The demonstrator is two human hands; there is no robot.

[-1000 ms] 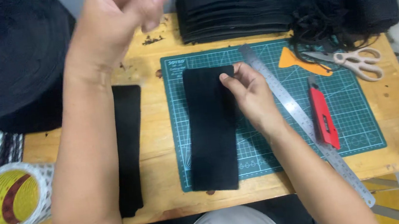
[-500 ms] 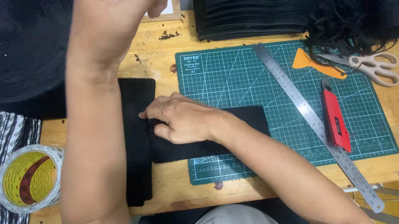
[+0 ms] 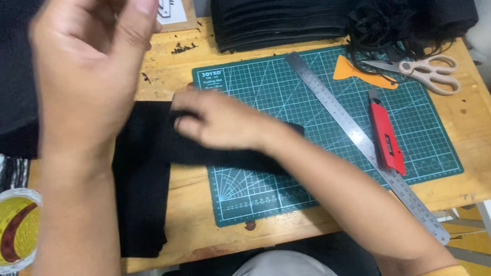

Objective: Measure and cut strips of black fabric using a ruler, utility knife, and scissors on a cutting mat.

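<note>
Head view: right hand (image 3: 216,123), flat and open, presses a black fabric strip (image 3: 232,152) mid-frame on the wooden bench (image 3: 481,148); left hand (image 3: 96,69) hangs upper left, grip loosely curled, empty.

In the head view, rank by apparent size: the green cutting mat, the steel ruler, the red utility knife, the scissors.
1. green cutting mat
2. steel ruler
3. red utility knife and scissors: they look alike in length, so no ranking between them.

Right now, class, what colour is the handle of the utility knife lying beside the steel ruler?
Red: the utility knife shows best in the head view, beside the steel ruler.
</note>
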